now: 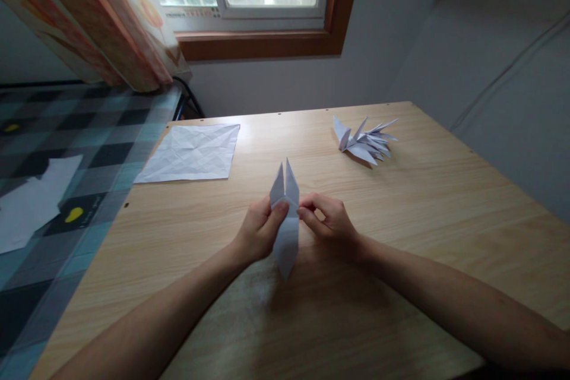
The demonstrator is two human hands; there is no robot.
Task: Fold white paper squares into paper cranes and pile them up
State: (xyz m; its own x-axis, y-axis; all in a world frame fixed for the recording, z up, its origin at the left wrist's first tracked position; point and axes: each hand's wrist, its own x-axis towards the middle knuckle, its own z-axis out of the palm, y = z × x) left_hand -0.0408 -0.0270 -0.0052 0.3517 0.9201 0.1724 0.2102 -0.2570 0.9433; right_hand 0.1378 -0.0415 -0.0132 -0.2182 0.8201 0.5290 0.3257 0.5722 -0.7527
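Observation:
A white folded paper (pixel 285 240), long and narrow with two pointed tips at its far end, is held up over the wooden table. My left hand (pixel 260 228) grips its left side, the thumb lying across the front of the paper. At the right edge my right hand (pixel 330 219) pinches the paper between thumb and fingertips. The fingers of the left hand behind the paper are hidden.
At the back left of the table (pixel 401 309) lies a creased white sheet (pixel 191 152). Several folded paper pieces (pixel 367 141) sit in a cluster at the back right. White papers (pixel 33 205) rest on a checked cloth (pixel 107 130) at the left.

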